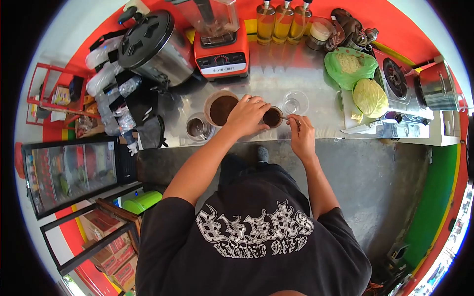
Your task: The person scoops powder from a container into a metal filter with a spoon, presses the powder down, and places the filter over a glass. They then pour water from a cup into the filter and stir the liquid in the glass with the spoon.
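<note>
On the steel counter, my left hand [245,116] curls around the left side of a small cup [272,117] with dark contents. My right hand [302,132] pinches a thin spoon handle [285,118] whose far end dips into that cup. Just left of my left hand stands a wide container of dark brown powder or liquid [221,108], partly covered by the hand. Beside it is a clear cup [197,128] with something dark inside and a metal utensil in it. A clear plastic cup [295,102] stands behind my right hand.
A red blender [220,54] and a large steel dispenser [158,49] stand at the back left. Bottles of amber liquid [283,23] line the wall. At right are a cabbage [370,98], a green bag [348,66], a knife [363,127] and a stove with a pot [438,86].
</note>
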